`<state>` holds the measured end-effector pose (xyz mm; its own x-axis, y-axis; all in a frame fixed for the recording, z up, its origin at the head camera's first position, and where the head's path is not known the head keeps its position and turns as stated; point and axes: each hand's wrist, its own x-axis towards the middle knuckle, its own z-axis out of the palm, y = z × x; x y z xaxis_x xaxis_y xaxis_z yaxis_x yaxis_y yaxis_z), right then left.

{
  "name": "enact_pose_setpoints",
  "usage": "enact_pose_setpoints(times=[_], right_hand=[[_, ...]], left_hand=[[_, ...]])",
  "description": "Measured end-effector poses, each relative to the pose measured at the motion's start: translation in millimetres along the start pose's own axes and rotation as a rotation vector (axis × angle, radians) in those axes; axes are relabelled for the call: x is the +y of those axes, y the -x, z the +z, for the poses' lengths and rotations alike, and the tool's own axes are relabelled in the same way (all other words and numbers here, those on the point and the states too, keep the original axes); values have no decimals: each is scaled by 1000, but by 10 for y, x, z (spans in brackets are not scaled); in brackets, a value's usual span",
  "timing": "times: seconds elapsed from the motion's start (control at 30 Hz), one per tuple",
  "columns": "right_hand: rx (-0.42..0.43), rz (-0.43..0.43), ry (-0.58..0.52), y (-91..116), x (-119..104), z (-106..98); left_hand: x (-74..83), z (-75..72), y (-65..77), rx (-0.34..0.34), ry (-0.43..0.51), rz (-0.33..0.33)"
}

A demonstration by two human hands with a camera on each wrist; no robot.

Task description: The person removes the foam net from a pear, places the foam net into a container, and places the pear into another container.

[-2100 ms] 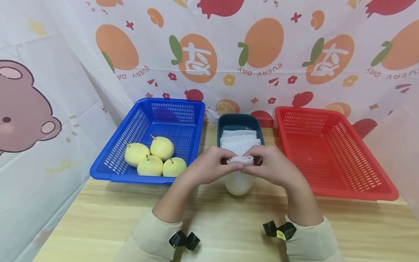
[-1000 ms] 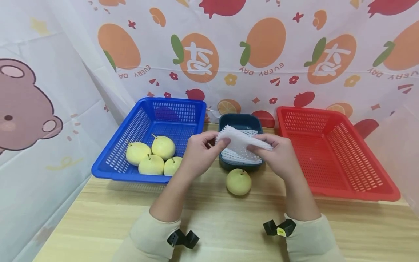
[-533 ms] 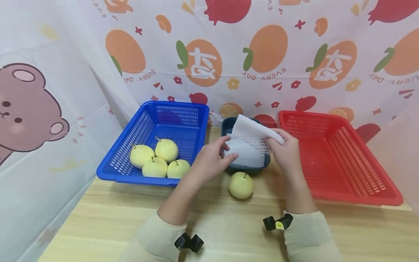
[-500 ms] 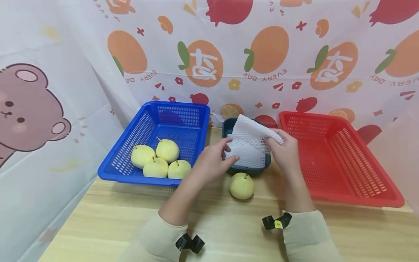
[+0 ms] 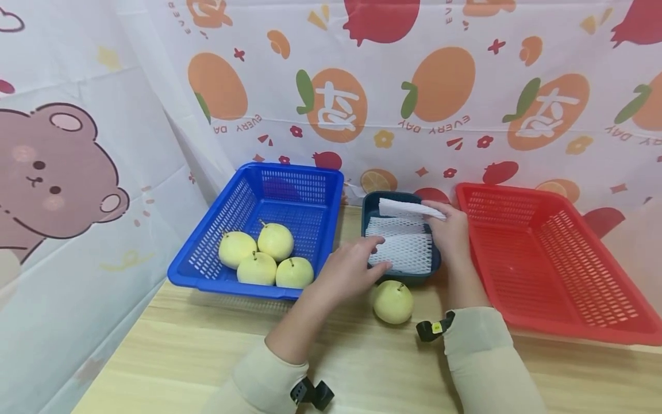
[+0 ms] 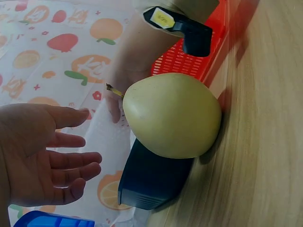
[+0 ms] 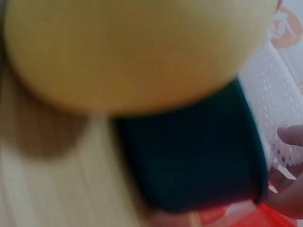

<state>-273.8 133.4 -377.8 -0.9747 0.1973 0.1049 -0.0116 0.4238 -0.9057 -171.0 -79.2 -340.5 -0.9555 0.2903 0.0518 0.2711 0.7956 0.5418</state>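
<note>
A pale yellow pear [image 5: 393, 302] sits bare on the wooden table, stem up, in front of a dark green container [image 5: 437, 263]. Flat white foam net sleeves [image 5: 400, 253] lie in that container. My right hand [image 5: 451, 233] pinches another foam net sleeve [image 5: 405, 208] by its right end, above the container's far part. Beside the container's left edge is my left hand [image 5: 349, 267], its fingers spread and holding nothing. In the left wrist view that hand [image 6: 49, 153] shows relaxed fingers left of the pear. The pear fills much of the right wrist view, blurred.
A blue basket [image 5: 178, 276] on the left holds several pears [image 5: 257, 268]. On the right stands a red basket [image 5: 548, 287] with nothing seen in it. A fruit-print cloth [image 5: 388, 86] hangs behind them.
The foam net sleeve has come off the pear, which now sits bare. My left hand has let go of the sleeve; my right hand has carried it over the container. The head view has shifted.
</note>
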Motion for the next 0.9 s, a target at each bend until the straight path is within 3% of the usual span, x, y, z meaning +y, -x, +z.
enact_pose_setpoints(times=[0.2,0.37,0.47,0.67,0.9], right_hand=[[-22,21,12,-79,115,-148],[-52,-5,30,-208,142,-92],[-66,-59,67,-305,164,-6],[-79,-184,248,-458,190,102],[-310,-246,411,-536,124,166]], left_hand=[[16,4,-27,-7,-18,-14],[17,21,-40,-23,-22,-24],[16,40,-44,-22,-34,-11],[29,62,-40,-33,-53,4],[-3,63,-42,-30,-92,2]])
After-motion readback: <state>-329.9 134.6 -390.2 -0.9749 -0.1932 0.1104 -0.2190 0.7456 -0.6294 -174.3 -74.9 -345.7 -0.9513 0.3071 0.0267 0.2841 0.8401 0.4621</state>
